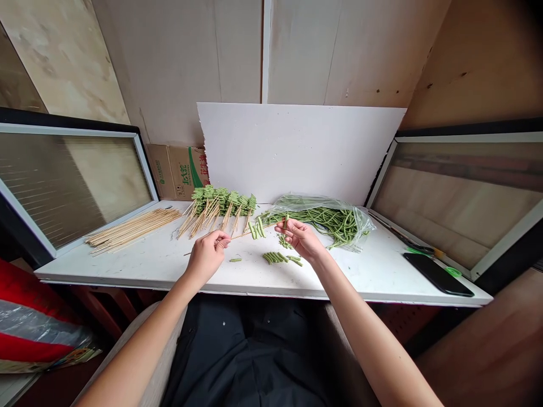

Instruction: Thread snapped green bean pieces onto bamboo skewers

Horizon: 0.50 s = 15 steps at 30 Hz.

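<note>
My left hand (208, 252) is closed around a thin bamboo skewer (241, 235), held nearly level above the table. Several short green bean pieces (257, 228) are threaded on it toward its right end. Fingers of my right hand (300, 236) pinch another green bean piece (287, 217) at the skewer's tip. Below the hands, a row of cut bean pieces (275, 258) lies on the white table, with a small pile (285, 242) behind it. A single bean piece (235, 260) rests near my left hand.
Finished bean skewers (220, 203) are stacked at the back left, beside bare bamboo skewers (133, 227). Long green beans (331, 217) lie in a clear plastic bag behind my right hand. A black phone (438, 274) and scissors (413, 244) are at the right. A cardboard box (172, 169) stands behind.
</note>
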Each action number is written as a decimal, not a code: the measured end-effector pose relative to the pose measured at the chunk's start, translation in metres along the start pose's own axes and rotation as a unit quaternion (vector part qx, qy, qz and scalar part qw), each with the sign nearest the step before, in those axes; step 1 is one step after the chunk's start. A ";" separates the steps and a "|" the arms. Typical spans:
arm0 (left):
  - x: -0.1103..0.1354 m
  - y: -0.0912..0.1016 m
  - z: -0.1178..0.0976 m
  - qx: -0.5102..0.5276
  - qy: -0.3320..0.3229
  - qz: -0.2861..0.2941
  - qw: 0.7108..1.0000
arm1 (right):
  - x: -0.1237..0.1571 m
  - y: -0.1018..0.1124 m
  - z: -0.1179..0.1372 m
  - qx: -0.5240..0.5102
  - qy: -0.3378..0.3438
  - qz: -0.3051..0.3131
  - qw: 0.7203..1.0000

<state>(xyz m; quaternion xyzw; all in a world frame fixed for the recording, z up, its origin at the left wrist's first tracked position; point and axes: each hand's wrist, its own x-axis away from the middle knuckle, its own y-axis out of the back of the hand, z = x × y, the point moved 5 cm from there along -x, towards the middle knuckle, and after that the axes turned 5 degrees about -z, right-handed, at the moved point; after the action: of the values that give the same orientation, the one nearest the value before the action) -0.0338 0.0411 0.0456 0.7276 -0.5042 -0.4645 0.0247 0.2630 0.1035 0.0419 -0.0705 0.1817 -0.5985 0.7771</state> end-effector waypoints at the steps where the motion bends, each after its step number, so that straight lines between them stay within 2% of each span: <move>1: 0.000 0.000 0.000 -0.004 -0.001 -0.001 1.000 | 0.000 0.000 0.000 0.001 -0.001 -0.003 1.000; 15: 0.000 0.000 0.001 -0.023 -0.009 -0.004 1.000 | -0.001 0.002 -0.004 0.002 -0.008 -0.013 1.000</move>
<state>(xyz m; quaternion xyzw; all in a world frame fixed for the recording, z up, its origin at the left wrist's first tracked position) -0.0347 0.0414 0.0456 0.7244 -0.4906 -0.4830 0.0354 0.2636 0.1054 0.0379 -0.0763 0.1733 -0.6086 0.7706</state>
